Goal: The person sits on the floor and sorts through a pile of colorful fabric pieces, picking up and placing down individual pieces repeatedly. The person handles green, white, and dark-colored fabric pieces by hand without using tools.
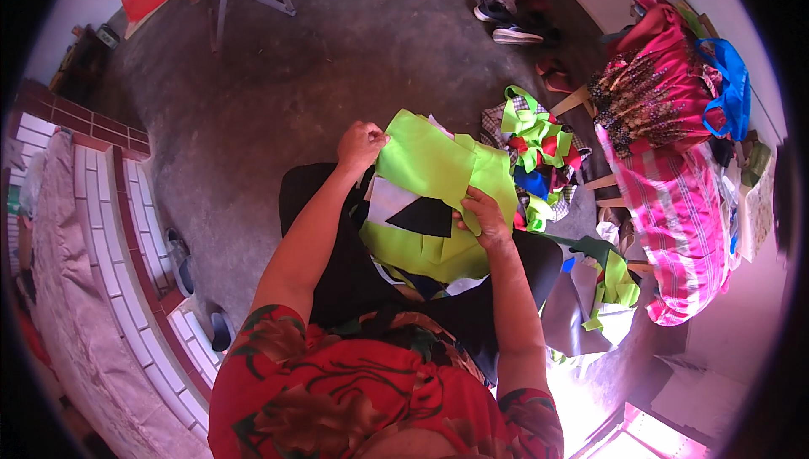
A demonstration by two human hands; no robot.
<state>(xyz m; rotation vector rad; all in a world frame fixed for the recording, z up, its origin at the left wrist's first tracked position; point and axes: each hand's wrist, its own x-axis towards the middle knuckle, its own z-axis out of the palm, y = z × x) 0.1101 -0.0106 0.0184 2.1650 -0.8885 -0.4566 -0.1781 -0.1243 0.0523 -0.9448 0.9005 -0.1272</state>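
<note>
- The green cloth [438, 181] is held on the lap: its top left corner is pinched in the closed left hand [361, 144], and a fold near its middle is gripped by the right hand [483, 216].
- A black triangle [424, 217] and white pieces lie loose on the cloth; they could probably be shed if it is tilted or lifted.
- A scrap pile [539, 147] is heaped just beside the right hand, where the cloth could be snagged.
- Pink bundles [674, 206] crowd the right; a tiled ledge [126, 257] lines the left.
</note>
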